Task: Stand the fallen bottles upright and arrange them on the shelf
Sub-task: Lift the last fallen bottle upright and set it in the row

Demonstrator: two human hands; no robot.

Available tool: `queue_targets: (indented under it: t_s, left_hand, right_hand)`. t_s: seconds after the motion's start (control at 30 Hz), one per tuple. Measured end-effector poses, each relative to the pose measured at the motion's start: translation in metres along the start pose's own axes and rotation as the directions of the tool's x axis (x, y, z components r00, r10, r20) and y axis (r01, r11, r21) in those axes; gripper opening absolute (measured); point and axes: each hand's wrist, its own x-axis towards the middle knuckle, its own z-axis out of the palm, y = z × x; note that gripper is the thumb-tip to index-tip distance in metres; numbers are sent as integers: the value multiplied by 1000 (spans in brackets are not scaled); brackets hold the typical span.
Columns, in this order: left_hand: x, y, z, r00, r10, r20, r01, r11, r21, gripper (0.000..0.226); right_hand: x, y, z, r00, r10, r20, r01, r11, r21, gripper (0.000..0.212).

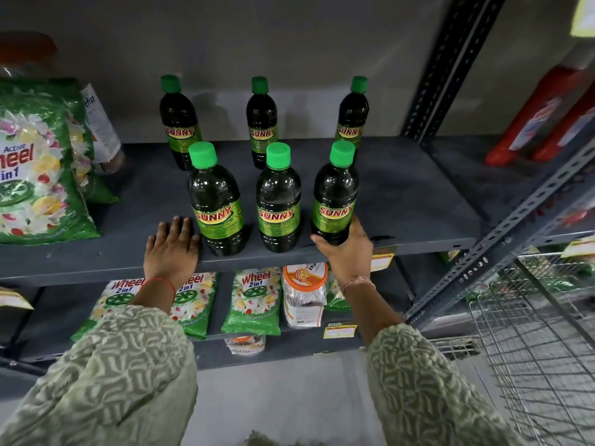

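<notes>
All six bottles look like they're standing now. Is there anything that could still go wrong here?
Possibly. The front row stands close to the shelf edge, and the right hand grips the base of the front right bottle; a careless release could tip it off. The left hand rests flat beside the front left bottle, so pulling back might nudge it.

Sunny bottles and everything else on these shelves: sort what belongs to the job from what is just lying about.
Job:
- six green-capped Sunny bottles, all upright, two rows of three
- gray shelf
- right hand gripping the front right bottle
- left hand flat on the shelf

Lying about:
- Wheel detergent packets
- red bottles
- orange-lidded jar
- wire basket
</notes>
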Motion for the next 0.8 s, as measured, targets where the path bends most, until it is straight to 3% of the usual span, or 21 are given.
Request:
queue_targets:
  t_s: [0.47, 0.57, 0.63, 0.67, 0.73, 0.8]
  left_hand:
    - [2, -3, 2, 999, 15, -35, -16, 998, -56, 53]
    - [-5, -2, -2, 989, -65, -134, 17, 944, -330, 47]
    - [-22, 2, -6, 910, -239, -338, -1, 815, -580, 41]
    - [-37, 8, -6, 849, -292, -442, -55, 781, -622, 43]
    - [-78, 30, -5, 840, -211, -500, -170, 773, -611, 55]
    - [-104, 58, 8, 921, -8, -389, -249, 756, -606, 64]
  right_hand:
    - [-3, 1, -2, 999, -6, 52, 5, 1000, 18, 72]
    - [-6, 0, -4, 997, 1, 83, -5, 999, 48, 81]
    - [-8, 1, -3, 994, 0, 111, -6, 998, 61, 96]
    - [-10, 2, -3, 993, -2, 116, -4, 998, 56, 104]
    - [-11, 3, -2, 994, -7, 106, 1, 999, 55, 112]
    - [-9, 3, -2, 997, -1, 83, -4, 998, 64, 110]
